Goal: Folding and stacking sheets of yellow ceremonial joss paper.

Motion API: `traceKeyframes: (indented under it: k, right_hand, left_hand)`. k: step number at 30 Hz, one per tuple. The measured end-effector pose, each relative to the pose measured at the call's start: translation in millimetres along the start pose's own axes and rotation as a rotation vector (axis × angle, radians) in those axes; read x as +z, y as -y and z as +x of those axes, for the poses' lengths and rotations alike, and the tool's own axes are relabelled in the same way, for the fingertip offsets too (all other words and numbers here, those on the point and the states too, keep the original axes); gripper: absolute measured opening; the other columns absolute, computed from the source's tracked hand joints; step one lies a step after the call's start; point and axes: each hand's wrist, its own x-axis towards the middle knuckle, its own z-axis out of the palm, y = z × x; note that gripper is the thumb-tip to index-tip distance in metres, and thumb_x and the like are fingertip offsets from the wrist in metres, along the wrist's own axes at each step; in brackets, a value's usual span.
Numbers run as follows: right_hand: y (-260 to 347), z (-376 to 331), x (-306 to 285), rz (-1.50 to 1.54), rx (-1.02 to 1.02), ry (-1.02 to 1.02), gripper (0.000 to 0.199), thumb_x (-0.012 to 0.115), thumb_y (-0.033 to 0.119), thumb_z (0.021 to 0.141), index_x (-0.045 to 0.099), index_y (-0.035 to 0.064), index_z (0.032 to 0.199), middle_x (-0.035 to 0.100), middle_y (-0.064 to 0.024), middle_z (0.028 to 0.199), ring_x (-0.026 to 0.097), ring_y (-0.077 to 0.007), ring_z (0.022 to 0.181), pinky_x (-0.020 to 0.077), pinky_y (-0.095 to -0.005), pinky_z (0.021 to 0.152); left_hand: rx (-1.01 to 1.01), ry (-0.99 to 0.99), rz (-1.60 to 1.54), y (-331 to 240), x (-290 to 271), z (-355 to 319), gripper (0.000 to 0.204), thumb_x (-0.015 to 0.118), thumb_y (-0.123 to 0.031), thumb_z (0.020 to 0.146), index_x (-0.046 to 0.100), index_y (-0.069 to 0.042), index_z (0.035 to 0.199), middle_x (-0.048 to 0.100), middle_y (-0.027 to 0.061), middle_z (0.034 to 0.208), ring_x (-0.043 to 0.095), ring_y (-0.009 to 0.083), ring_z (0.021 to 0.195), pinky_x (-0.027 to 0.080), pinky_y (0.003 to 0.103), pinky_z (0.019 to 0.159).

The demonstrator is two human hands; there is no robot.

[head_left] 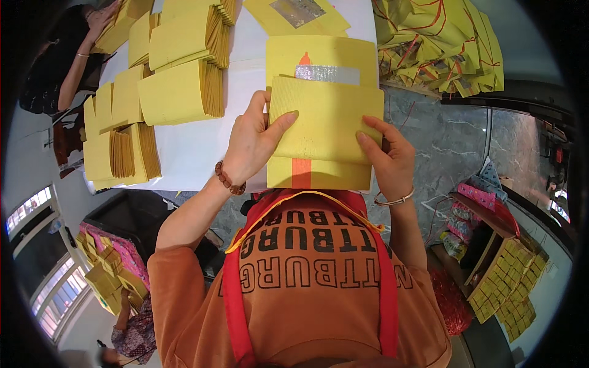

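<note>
Over the worktop's near edge, the left hand [253, 144] pinches a folded yellow paper sheaf [324, 126] at its left side, and the right hand [386, 156] steadies its right side, squaring it against the larger sheet [320, 61] behind. Fingers behind the paper are hidden; the sheet's silver foil patch [327, 74] is partly covered.

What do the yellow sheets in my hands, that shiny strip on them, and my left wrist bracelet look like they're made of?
Yellow sheets: thin matte paper, seemingly; they fold flat and stack.
Shiny strip: likely metallic foil, silvery and glinting.
Bracelet: round reddish-brown beads, possibly wood; too small to tell.
</note>
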Motion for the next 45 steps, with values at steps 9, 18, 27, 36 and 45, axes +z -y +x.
traceKeyframes:
  k: [9, 18, 27, 36, 45]
  right_hand:
    - [5, -1, -1, -0.144, -0.035, -0.034, 0.024, 0.062, 0.007, 0.074, 0.06, 0.0002, 0.097, 0.059, -0.0097, 0.075, 0.056, -0.0134, 0.062, 0.0443, -0.0246, 0.057]
    - [3, 0, -1, -0.175, -0.092, -0.042, 0.022, 0.062, 0.007, 0.074, 0.06, 0.0, 0.095, 0.061, -0.011, 0.079, 0.057, -0.0154, 0.061, 0.0455, -0.0258, 0.057]
    - [39, -1, 14, -0.929, -0.733, 0.105, 0.047, 0.058, 0.027, 0.079, 0.046, 0.0077, 0.119, 0.035, -0.0123, 0.132, 0.034, -0.0277, 0.121, 0.0237, -0.0484, 0.098]
    - [6, -3, 25, -0.976, -0.51, 0.356, 0.055, 0.037, 0.037, 0.088, 0.027, 0.0109, 0.135, 0.019, -0.0134, 0.141, 0.016, -0.0278, 0.131, 0.0014, -0.0508, 0.104]
    - [0, -2, 25, -1.241, -0.593, 0.366, 0.051, 0.032, 0.035, 0.09, 0.029, 0.0112, 0.134, 0.018, -0.0135, 0.141, 0.013, -0.029, 0.132, 0.0023, -0.0509, 0.103]
  left_hand:
    - [0.648, -0.246, 0.645, -29, 0, -15, 0.045, 0.064, -0.015, 0.074, 0.046, -0.002, 0.113, 0.054, 0.014, 0.1, 0.052, 0.027, 0.092, 0.04, 0.035, 0.077]
    - [0.779, 0.033, 0.976, -16, 40, 0, 0.051, 0.058, -0.027, 0.077, 0.043, -0.009, 0.122, 0.037, 0.015, 0.128, 0.033, 0.0318, 0.118, 0.027, 0.043, 0.095]
    - [0.745, 0.011, 1.018, -2, 39, 2, 0.051, 0.056, -0.028, 0.074, 0.045, -0.007, 0.12, 0.035, 0.0152, 0.13, 0.028, 0.0321, 0.122, 0.025, 0.044, 0.097]
    - [0.789, -0.054, 0.539, 14, 32, 8, 0.046, 0.057, -0.018, 0.075, 0.043, -0.004, 0.117, 0.041, 0.0141, 0.123, 0.033, 0.0312, 0.119, 0.027, 0.042, 0.095]
    - [0.87, -0.087, 0.475, 7, 29, -1, 0.043, 0.057, -0.026, 0.078, 0.045, -0.011, 0.117, 0.043, 0.0124, 0.121, 0.033, 0.0333, 0.118, 0.023, 0.048, 0.096]
